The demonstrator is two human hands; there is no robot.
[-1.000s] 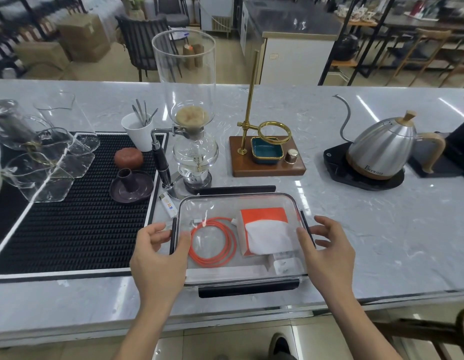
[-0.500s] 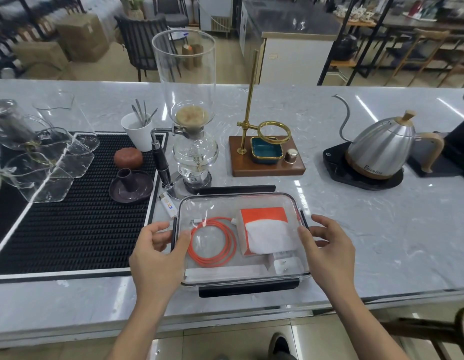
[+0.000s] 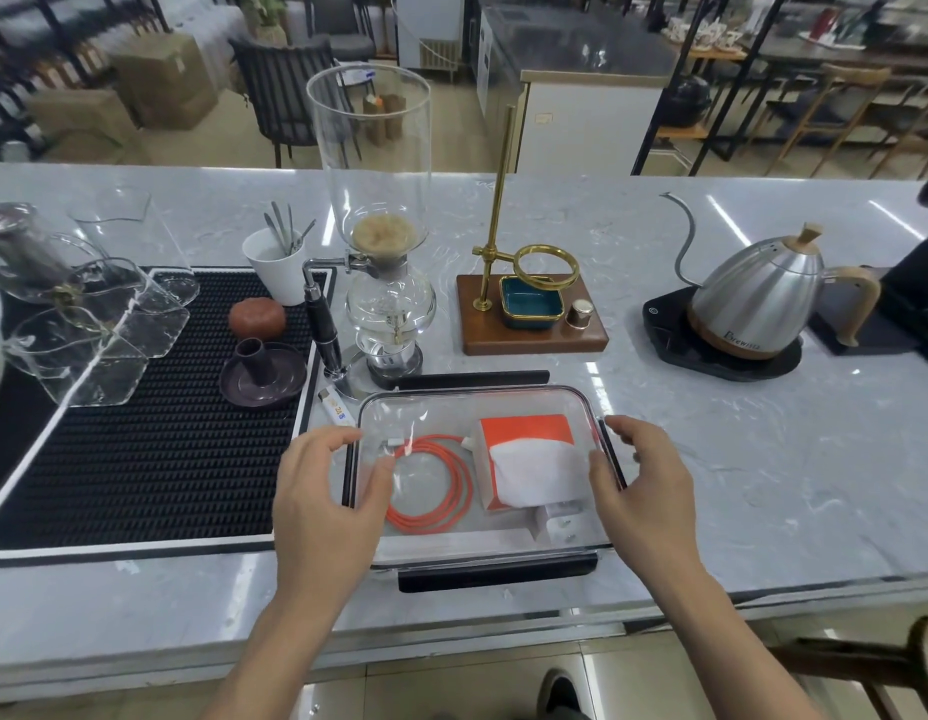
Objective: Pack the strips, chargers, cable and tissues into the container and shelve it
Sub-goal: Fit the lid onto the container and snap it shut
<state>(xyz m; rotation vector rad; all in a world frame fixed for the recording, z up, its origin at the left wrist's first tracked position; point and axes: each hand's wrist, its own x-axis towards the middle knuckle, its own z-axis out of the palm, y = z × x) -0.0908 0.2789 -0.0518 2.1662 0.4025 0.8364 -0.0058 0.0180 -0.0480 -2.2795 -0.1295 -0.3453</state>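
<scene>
Stood behind a grey marble counter (image 3: pixel 763 485) in a café-like room. Beyond: tan floor (image 3: pixel 451 127), dark chair (image 3: pixel 290 90), cardboard boxes (image 3: pixel 160 80), wooden chairs (image 3: pixel 846 111), black shelving (image 3: pixel 680 80).

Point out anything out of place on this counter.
One small white strip lies on the counter just outside the clear container, by its far-left corner, while the orange cable and tissue pack are inside under the lid.

The clear container (image 3: pixel 482 407) has black clips and holds an orange cable (image 3: pixel 431 485), an orange-and-white tissue pack (image 3: pixel 529 459) and a white charger (image 3: pixel 555 527). Left of it lies a black ribbed mat (image 3: pixel 140 433); behind it, a silver kettle (image 3: pixel 753 298) on the grey-veined marble counter (image 3: pixel 763 459).
</scene>
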